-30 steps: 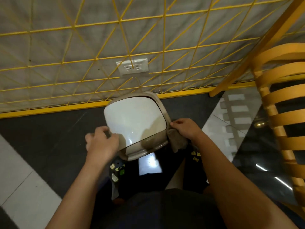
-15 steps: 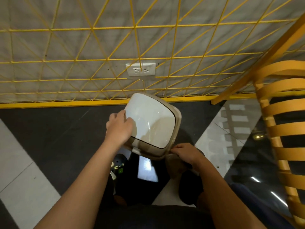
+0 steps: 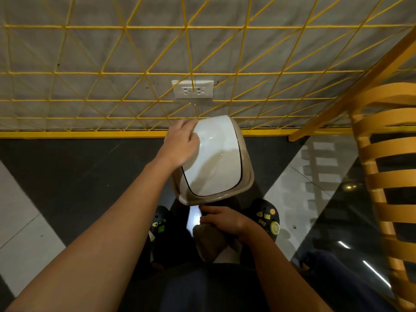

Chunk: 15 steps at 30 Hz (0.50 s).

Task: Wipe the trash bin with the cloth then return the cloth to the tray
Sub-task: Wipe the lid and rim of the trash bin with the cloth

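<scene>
A beige trash bin [image 3: 246, 176] with a white swing lid [image 3: 216, 158] stands on the dark floor just before my feet, close to the wall. My left hand [image 3: 181, 143] grips the lid's far left edge, fingers curled over it. Below the bin's near rim, my right hand [image 3: 222, 219] holds a brown-grey cloth [image 3: 209, 240] that hangs down against the bin's near side. The bin's body under the lid is mostly hidden. No tray is in view.
A yellow wire grid [image 3: 126, 73] covers the grey wall, with a white socket [image 3: 192, 89] above the bin. An orange slatted chair [image 3: 387, 176] stands at the right. My dark shoes [image 3: 267, 219] flank the bin on the black and white tiles.
The bin has turned so its long side now runs away from me. My left hand slid up to the lid's far left edge. My right hand dropped with the cloth below the near rim.
</scene>
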### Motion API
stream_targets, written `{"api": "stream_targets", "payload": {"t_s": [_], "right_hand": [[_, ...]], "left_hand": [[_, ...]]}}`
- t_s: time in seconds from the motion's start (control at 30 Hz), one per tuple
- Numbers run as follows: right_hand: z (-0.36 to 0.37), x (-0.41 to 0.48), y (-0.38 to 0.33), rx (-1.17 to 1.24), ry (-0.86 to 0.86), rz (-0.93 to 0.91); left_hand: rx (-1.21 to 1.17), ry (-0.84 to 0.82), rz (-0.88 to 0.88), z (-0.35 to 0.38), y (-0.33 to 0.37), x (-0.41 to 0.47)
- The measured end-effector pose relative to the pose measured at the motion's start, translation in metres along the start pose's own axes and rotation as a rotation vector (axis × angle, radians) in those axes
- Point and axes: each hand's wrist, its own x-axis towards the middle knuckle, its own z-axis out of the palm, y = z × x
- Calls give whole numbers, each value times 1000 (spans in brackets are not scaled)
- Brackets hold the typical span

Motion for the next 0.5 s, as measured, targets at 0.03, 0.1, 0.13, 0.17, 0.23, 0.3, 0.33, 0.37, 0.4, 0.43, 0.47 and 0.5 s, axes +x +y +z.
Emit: {"api": "stream_targets", "payload": {"t_s": [0.03,0.1,0.13,0.17,0.23,0.3,0.33,0.37,0.4,0.43,0.47,0.5], "right_hand": [[-8,-4,-3,-50,20,-18],[-31,-14,-8,-164,152,-51],[-46,-19,-11,-202,266,-63],[-60,-24,-14,-209,401,-76],[-81,-33,-22,-95,608,-91],[-89,-35,-30,-16,597,-98],[-89,-33,-33,-24,541,-101],[-87,-32,-36,-41,491,-109],[-84,-31,-37,-54,460,-125],[-80,-32,-38,-54,451,-149],[-78,-31,-37,-44,447,-167],[-76,-32,-35,-27,438,-174]], "left_hand": [[-3,20,10,0,-1,-2],[-60,148,-36,1,-5,-10],[-122,248,-109,2,-7,-17],[-204,346,-212,3,-8,-27],[-393,460,-437,9,-11,-45],[-520,439,-606,14,-14,-56],[-554,401,-652,16,-15,-59],[-585,360,-670,17,-15,-60],[-616,328,-668,18,-14,-60],[-640,300,-655,18,-13,-60],[-655,281,-637,18,-11,-60],[-662,269,-615,17,-11,-60]]}}
